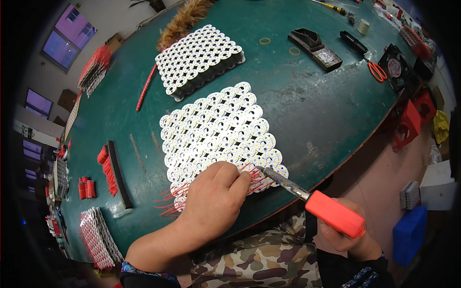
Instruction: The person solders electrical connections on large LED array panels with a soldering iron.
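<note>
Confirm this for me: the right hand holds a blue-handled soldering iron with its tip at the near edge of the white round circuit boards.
Wrong on one count: the head view shows the handle is red-orange, not blue. The right hand holds the red-orange-handled soldering iron, tip at the near edge of the white round circuit boards.

Green desk (297, 110) as landmark. At its far middle, a second stacked panel of round white boards (199, 60), feather duster (185, 19) just behind. Far right: black tray (315, 49), two rubber bands (265, 41), red-handled scissors (377, 71), small black fan (394, 67), tape roll (364, 26). Left edge: red wire bundles (108, 170), black strip (119, 175). Off the right edge: blue box (409, 234).
</note>
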